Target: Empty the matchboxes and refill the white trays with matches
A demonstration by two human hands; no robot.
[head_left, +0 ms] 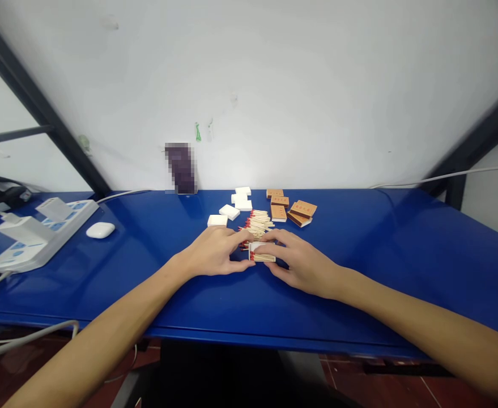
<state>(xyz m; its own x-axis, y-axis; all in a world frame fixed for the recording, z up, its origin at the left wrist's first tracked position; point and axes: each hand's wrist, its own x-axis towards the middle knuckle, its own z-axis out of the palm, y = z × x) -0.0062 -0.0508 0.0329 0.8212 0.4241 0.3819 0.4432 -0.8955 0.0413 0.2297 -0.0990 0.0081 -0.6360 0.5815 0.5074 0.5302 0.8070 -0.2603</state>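
Observation:
A small white matchbox tray (263, 259) with some red-tipped matches in it rests on the blue table between my hands. My left hand (221, 249) grips the tray's left end between thumb and fingers. From the right, my right hand (302, 260) is closed round the tray, its fingers reaching over the open top and its thumb at the near side. Just beyond the tray lies a loose pile of matches (257, 224), heads mostly to the left. Several white trays (230, 212) lie behind my left hand, and several brown matchbox covers (279, 213) lie behind my right hand.
On the blue table (167, 306), a white power strip (40, 255) with plugs and cables stands at the left, beside a white rounded case (100, 229). A pixelated dark object (183, 167) leans against the white wall. Dark metal bars frame both sides.

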